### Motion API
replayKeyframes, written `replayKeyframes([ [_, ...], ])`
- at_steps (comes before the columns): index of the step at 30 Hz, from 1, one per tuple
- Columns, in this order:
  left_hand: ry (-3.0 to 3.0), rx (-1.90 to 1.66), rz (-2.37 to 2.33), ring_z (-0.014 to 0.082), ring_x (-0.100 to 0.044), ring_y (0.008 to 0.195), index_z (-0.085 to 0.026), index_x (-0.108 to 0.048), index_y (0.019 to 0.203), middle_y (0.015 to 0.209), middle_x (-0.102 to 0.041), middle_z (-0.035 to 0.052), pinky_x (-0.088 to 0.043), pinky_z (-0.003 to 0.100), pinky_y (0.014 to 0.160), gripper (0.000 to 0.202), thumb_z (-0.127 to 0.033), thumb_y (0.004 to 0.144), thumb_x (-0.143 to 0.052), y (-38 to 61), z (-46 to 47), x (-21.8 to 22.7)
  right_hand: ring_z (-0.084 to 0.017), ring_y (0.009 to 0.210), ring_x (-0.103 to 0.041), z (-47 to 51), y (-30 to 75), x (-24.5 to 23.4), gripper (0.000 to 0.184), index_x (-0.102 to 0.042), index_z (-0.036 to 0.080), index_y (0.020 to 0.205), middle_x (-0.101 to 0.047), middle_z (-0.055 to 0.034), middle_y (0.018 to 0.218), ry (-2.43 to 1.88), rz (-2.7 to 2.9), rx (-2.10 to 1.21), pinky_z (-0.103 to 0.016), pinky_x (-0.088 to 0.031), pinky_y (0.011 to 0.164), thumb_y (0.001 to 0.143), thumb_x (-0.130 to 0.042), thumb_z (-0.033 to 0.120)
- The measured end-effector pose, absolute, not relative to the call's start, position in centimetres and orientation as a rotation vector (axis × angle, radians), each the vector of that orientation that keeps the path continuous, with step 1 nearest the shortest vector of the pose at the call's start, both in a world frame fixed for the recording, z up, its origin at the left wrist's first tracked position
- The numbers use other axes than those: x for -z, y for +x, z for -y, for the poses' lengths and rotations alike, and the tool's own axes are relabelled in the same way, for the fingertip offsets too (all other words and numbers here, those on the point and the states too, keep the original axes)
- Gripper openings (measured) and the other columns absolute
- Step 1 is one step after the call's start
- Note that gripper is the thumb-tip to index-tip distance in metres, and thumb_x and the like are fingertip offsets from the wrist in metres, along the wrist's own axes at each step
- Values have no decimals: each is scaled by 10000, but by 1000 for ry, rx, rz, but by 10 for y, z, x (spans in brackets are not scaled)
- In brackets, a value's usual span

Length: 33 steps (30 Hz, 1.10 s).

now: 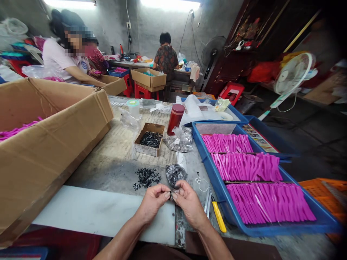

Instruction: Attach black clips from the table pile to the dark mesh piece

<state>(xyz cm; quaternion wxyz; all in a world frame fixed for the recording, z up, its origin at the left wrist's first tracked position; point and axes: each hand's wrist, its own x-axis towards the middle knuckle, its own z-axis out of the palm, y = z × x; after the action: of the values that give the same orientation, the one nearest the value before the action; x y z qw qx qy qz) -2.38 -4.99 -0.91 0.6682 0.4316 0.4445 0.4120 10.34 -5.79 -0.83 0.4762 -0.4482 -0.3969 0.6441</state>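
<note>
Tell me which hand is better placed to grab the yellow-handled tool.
Probably the right hand: the yellow-handled tool lies near it, on its outer side. The left hand is farther away.

Grey bare wall (pixel 159 23) across back, patchy, cement-looking. Two lit tubes up top, left tube (pixel 69 4) and right tube (pixel 170 4), both cut by frame edge. Socket (pixel 128 25) on wall, cables hanging. Back worktop (pixel 130 64) runs along wall, cluttered. Red stool (pixel 142 93) mid-room, another red stool (pixel 233 90) further right. Dark reddish wood cabinet (pixel 223 72) right of centre, black fan (pixel 213 48) beside it. White fan (pixel 292 74) far right, tilted in view. Floor (pixel 309 122) dark, seams visible. Right side dim. Near worktop (pixel 108 177) greyish, stained.
</note>
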Motion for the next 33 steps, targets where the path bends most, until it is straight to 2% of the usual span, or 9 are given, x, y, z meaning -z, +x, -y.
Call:
replayKeyframes([
  [8,1062,-975,-1047,107,-399,562,-128,-593,563,558,-489,-7,-318,202,548,182,-307,582,-623,-25,48,9,-74,489,-343,56,101,7,205,-417,202,714,-373,77,544,-1117,999,-1526,-179,-270,450,601,-578,258],
  [17,1004,-960,-1111,40,-275,393,-123,-549,636,454,-390,-63,-196,165,390,202,-319,606,-591,-42,21,-5,-64,427,-329,58,107,15,312,-456,173,863,-398,77,512,-1209,964,-1456,-185,-257,418,623,-590,320],
  [20,1264,-1079,-1317,46,-294,372,-121,-558,622,426,-392,-64,-228,169,385,176,-293,639,-530,-57,-20,-15,-71,435,-335,58,112,18,314,-480,166,839,-417,66,507,-1218,934,-1436,-190,-255,418,611,-601,346],
  [24,1507,-1191,-1521,86,-418,458,-121,-590,593,501,-503,-25,-315,198,476,119,-215,611,-520,-72,-79,-32,-79,449,-349,60,112,18,271,-507,171,793,-420,63,497,-1230,942,-1417,-194,-262,427,609,-604,345],
  [29,1672,-1222,-1594,131,-485,633,-153,-613,731,666,-564,2,-342,224,616,161,-133,593,-532,-72,-88,-42,-82,446,-352,61,113,12,251,-523,170,754,-428,60,494,-1262,946,-1403,-196,-262,423,594,-603,347],
  [33,2062,-898,-1451,128,-500,668,-171,-606,692,673,-561,-3,-354,218,639,137,-115,655,-486,-67,-47,-32,-79,431,-339,60,118,10,252,-521,165,729,-406,68,472,-1326,915,-1392,-196,-255,417,565,-604,338],
])
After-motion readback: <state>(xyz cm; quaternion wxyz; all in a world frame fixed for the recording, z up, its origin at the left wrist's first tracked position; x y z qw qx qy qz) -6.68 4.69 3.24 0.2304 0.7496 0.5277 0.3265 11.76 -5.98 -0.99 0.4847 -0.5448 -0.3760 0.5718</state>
